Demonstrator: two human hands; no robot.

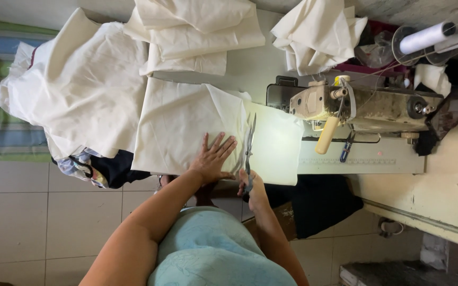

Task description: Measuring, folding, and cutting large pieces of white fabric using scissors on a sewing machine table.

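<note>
My left hand [214, 157] lies flat, fingers spread, on a cream cloth panel [184, 127] spread over the sewing table. My right hand [251, 185] grips the handles of long metal scissors [249, 145]. The scissor blades point away from me and run along the cloth just right of my left hand. The part of the cloth right of the blades [274, 143] is brightly lit.
An old industrial sewing machine [361, 106] stands at the right, with small blue snips [346, 147] below it and thread cones [425, 37] behind. Folded cream cloth [197, 32] and a crumpled pile [316, 32] lie further back; more cloth [80, 85] hangs off the left.
</note>
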